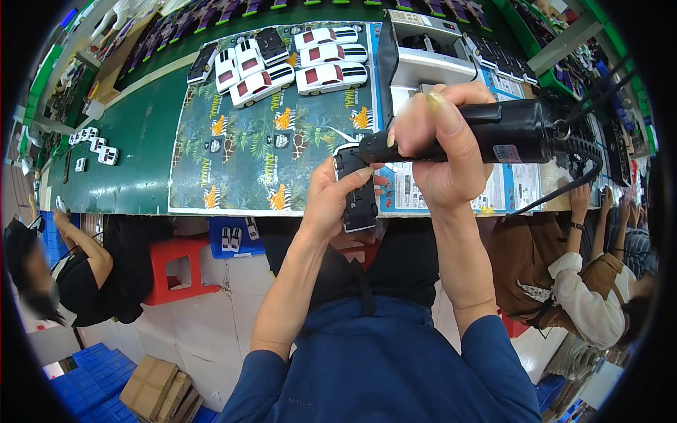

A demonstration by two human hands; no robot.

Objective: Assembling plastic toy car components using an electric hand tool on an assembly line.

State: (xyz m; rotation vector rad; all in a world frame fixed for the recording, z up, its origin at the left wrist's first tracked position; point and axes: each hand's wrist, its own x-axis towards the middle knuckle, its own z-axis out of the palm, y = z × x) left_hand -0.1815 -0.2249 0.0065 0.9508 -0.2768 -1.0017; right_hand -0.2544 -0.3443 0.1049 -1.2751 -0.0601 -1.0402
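Observation:
My left hand [326,199] grips a toy car [360,203] turned over, its black underside facing up and a white edge showing at the far end. In my closed right hand [455,166] lies a black electric screwdriver [518,130], held level, with a cord running off its right end. The driver's tip end meets the far part of the car's underside; the bit itself is hidden. Beyond my hands, several white toy cars [331,77] with black stripes stand on the patterned mat [243,166], beside a few black-bottomed ones [271,46].
A grey metal machine [430,53] stands at the back, right of the mat. Small white parts [107,155] lie on the green table at left. Co-workers sit on both sides. A red stool [180,264] and a blue bin [220,243] with white cars are below the edge.

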